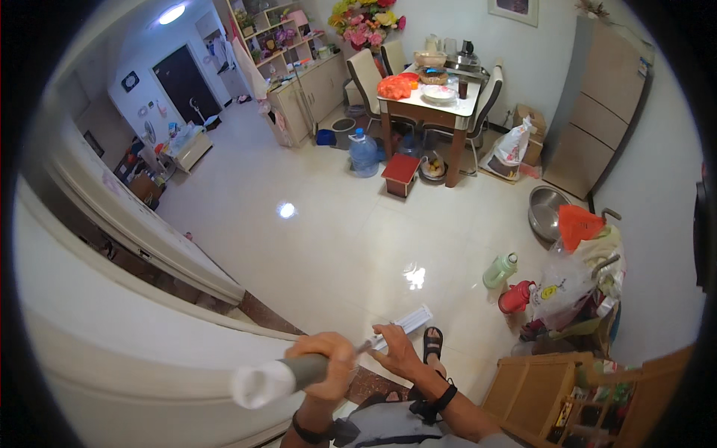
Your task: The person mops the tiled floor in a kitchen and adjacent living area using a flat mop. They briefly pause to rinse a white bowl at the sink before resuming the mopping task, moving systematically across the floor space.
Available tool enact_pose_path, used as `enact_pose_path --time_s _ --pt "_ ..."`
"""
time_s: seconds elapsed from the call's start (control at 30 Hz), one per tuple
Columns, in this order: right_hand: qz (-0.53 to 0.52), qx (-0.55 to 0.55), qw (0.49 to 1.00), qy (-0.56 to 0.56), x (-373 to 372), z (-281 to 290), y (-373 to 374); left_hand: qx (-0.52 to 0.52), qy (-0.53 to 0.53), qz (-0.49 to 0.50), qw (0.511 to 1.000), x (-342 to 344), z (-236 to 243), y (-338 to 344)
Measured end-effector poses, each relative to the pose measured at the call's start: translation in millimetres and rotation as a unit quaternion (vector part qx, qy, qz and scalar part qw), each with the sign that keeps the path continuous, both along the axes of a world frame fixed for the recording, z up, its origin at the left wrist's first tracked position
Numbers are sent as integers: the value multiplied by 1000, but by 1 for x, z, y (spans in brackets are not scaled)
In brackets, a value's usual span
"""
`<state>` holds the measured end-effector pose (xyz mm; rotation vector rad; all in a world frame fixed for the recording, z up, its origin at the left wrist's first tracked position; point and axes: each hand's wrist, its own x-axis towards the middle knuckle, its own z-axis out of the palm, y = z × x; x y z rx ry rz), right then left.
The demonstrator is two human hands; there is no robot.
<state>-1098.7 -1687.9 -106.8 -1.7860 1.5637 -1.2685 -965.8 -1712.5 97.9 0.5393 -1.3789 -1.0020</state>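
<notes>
A mop slants away from me, its thick grey-green grip [308, 369] ending in a white cap close to the camera. My left hand [328, 362] is wrapped round that grip. Further down the thin pole, my right hand [396, 352] closes on it with thumb and fingers; part of the pole is hidden behind this hand. Beyond it, the white oblong mop head [411, 319] rests on the glossy pale floor, just ahead of my sandalled right foot [432, 343]. Dark bands circle both wrists.
To the right stand a green thermos [500, 270], a red thermos [516, 297], a steel basin [548, 213] and a bag-laden cart [597, 299]. A wooden cabinet [523, 384] is at lower right. A red stool [401, 173] and water jug [364, 154] stand by the dining table [463, 112]. Left is a doorway.
</notes>
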Motion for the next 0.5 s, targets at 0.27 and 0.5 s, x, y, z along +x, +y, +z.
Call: enact_pose_path --time_s 0.27,0.5 --pt "55 -3 992 -112 -116 61 -163 16 66 223 972 -41 13 -132" --pt "112 -163 962 -186 -207 181 -313 -37 21 388 921 -46 29 -238"
